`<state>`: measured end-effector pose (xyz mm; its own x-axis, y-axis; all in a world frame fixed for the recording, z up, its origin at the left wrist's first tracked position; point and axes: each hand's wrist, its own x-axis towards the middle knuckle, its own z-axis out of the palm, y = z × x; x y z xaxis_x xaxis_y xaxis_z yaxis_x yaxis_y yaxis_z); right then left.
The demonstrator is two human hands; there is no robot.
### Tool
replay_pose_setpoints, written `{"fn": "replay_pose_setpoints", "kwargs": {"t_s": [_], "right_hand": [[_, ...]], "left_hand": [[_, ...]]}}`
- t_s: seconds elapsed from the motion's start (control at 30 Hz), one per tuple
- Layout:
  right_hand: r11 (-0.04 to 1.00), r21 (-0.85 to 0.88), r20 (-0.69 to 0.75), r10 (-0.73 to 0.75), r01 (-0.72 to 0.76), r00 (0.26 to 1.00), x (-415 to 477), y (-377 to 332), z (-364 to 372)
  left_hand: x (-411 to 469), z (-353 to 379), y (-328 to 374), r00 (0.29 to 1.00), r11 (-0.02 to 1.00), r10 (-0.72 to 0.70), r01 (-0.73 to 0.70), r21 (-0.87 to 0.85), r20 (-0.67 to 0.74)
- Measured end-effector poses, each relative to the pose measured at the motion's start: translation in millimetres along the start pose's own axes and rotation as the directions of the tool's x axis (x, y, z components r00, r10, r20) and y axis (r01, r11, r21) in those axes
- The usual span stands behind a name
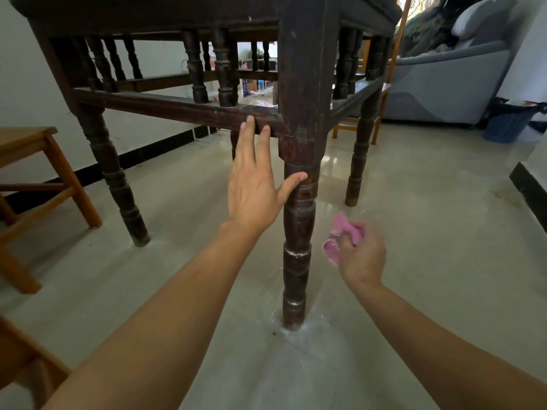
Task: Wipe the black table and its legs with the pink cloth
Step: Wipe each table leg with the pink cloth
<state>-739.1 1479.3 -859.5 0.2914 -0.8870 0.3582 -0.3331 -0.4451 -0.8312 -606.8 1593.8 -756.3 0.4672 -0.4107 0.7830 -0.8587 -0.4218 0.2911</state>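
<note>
Forearms fill the near field, both reaching toward the nearest leg (297, 261) of the black table (177, 13). Left hand (254, 190): grip wide, fingers splayed on the lower rail (165, 109), thumb touching the leg (bracing, I judge). Right hand (362, 254): grip closed around the bunched pink cloth (343, 235), just beside the leg on its right, not touching. Leg's long axis is vertical, so the cloth lies a short leftward reach from contact; strokes should run up and down. White residue (296, 253) rings the turned grooves.

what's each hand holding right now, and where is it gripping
The right hand holds the pink cloth, bunched up in its fingers. The left hand holds nothing; it rests open against the table leg and rail.
</note>
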Motion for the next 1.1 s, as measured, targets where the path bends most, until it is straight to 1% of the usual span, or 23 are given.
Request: {"fn": "replay_pose_setpoints", "kwargs": {"t_s": [0.03, 0.1, 0.17, 0.2, 0.23, 0.27, 0.3, 0.37, 0.47, 0.53, 0.57, 0.6, 0.63, 0.67, 0.7, 0.73, 0.8, 0.83, 0.9, 0.93, 0.97, 1.03, 1.1], "right_hand": [[0.998, 0.061, 0.034, -0.013, 0.011, 0.999, -10, -6, 5], [0.984, 0.147, 0.225, -0.128, 0.096, 0.966, -44, -11, 22], [0.964, 0.193, 0.380, -0.247, 0.184, 0.892, -79, -10, 37], [0.946, 0.195, 0.416, -0.318, 0.258, 0.852, -91, -9, 41], [0.928, 0.186, 0.433, -0.373, 0.323, 0.821, -97, -7, 45], [0.916, 0.199, 0.427, -0.402, 0.350, 0.810, -99, -7, 44], [0.908, 0.238, 0.395, -0.416, 0.346, 0.819, -96, -6, 42], [0.922, 0.257, 0.325, -0.364, 0.289, 0.873, -79, -5, 29], [0.974, 0.164, 0.140, -0.179, 0.156, 0.974, -32, -2, 4], [0.990, 0.138, 0.041, -0.026, 0.020, 0.999, 0, 2, -1], [0.991, 0.124, 0.043, 0.043, -0.048, 0.998, 12, 4, 3], [0.987, 0.114, 0.101, 0.100, -0.111, 0.990, 19, 7, 10], [0.983, 0.116, 0.189, 0.118, -0.142, 0.975, 18, 8, 18], [0.973, 0.161, 0.283, 0.114, -0.164, 0.952, 10, 7, 24], [0.970, 0.188, 0.333, 0.086, -0.155, 0.939, -5, 10, 30], [0.974, 0.191, 0.340, 0.051, -0.122, 0.939, -22, 12, 33], [0.983, 0.182, 0.316, -0.069, 0.011, 0.946, -60, 17, 34], [0.977, 0.197, 0.349, -0.146, 0.080, 0.926, -78, 18, 35], [0.947, 0.265, 0.438, -0.285, 0.181, 0.852, -99, 15, 35], [0.934, 0.274, 0.432, -0.331, 0.227, 0.839, -97, 14, 35], [0.928, 0.264, 0.397, -0.355, 0.265, 0.847, -90, 16, 36], [0.949, 0.216, 0.322, -0.292, 0.231, 0.900, -67, 23, 32], [0.988, 0.123, 0.244, -0.118, 0.090, 0.963, -46, 36, 18]], "left_hand": [[-2, 1, 0, 1.000, 1.000, -0.011, 0.011, -0.002, -0.008], [-5, 3, 1, 0.999, 1.000, -0.016, 0.016, -0.015, -0.046], [-8, 4, 1, 0.995, 1.000, 0.000, -0.001, -0.009, -0.098], [-8, 3, 2, 0.996, 1.000, 0.000, 0.000, -0.004, -0.093], [-7, 2, 3, 0.998, 1.000, -0.018, 0.018, -0.008, -0.055], [-5, 1, 3, 0.999, 0.999, -0.048, 0.049, -0.015, 0.011], [-3, 1, 3, 0.994, 0.997, -0.076, 0.078, -0.024, 0.083], [1, 4, 3, 0.971, 0.992, -0.094, 0.109, -0.056, 0.218], [4, 11, 2, 0.925, 0.982, -0.069, 0.129, -0.137, 0.373], [6, 12, 1, 0.908, 0.969, -0.068, 0.158, -0.189, 0.414], [6, 11, 2, 0.905, 0.965, -0.064, 0.164, -0.206, 0.420], [7, 10, 2, 0.904, 0.962, -0.059, 0.165, -0.218, 0.424], [7, 9, 3, 0.902, 0.959, -0.054, 0.166, -0.229, 0.429], [7, 8, 3, 0.897, 0.955, -0.055, 0.175, -0.239, 0.438], [8, 7, 3, 0.891, 0.950, -0.055, 0.186, -0.251, 0.451], [9, 5, 3, 0.884, 0.944, -0.053, 0.196, -0.265, 0.464], [13, 2, 0, 0.874, 0.935, -0.041, 0.205, -0.290, 0.485], [15, 0, -1, 0.866, 0.933, -0.035, 0.208, -0.295, 0.499], [18, -2, -1, 0.851, 0.930, -0.024, 0.211, -0.301, 0.524], [19, -2, -2, 0.851, 0.930, -0.017, 0.206, -0.304, 0.524], [19, -3, -2, 0.855, 0.931, -0.011, 0.198, -0.306, 0.518], [17, -2, -1, 0.861, 0.937, -0.013, 0.188, -0.294, 0.508], [16, -2, -1, 0.864, 0.941, -0.021, 0.187, -0.282, 0.504]]}}
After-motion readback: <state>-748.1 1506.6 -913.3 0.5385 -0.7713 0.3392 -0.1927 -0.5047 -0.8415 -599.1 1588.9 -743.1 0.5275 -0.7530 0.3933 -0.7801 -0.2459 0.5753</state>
